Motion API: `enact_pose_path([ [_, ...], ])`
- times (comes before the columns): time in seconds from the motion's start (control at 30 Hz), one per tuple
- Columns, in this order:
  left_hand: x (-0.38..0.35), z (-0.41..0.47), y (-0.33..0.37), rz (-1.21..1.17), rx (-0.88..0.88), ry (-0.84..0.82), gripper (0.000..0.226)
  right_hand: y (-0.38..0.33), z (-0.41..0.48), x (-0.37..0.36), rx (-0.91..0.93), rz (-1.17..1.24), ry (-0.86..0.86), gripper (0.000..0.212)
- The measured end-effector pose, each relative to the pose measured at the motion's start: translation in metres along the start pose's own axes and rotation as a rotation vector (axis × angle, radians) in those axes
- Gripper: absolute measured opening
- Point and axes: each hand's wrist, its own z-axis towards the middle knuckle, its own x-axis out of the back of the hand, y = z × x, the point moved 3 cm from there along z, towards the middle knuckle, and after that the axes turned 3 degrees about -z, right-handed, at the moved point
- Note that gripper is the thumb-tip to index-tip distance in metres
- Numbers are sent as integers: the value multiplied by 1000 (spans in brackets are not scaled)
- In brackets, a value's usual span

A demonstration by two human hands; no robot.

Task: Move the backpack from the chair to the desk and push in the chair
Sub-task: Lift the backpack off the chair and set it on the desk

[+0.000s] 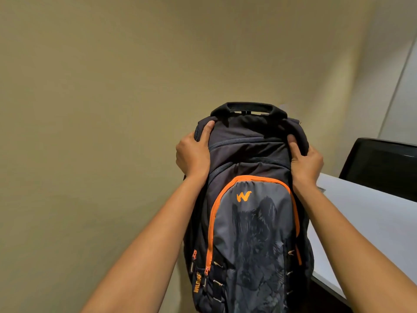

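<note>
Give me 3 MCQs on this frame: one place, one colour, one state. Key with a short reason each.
1. Where does the white desk lie relative to the backpack?
A. to its right
B. to its left
C. in front of it, nearer the camera

2. What colour is the trim around the backpack's front pocket?
A. green
B. orange
C. white

3. How is the backpack held?
A. by the top handle, one hand
B. by a shoulder strap
C. by both hands at its upper sides

Key:
1 A: the desk surface shows at the right edge.
2 B: an orange band outlines the grey panel.
3 C: the left hand and right hand grip the two upper sides; the top handle is free.
</note>
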Motion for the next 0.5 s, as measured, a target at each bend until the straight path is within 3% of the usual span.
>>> enact_pose_path([
  [0.5,-182,41,7,-115,7,-51,61,65,166,-9,86,-85,62,50],
])
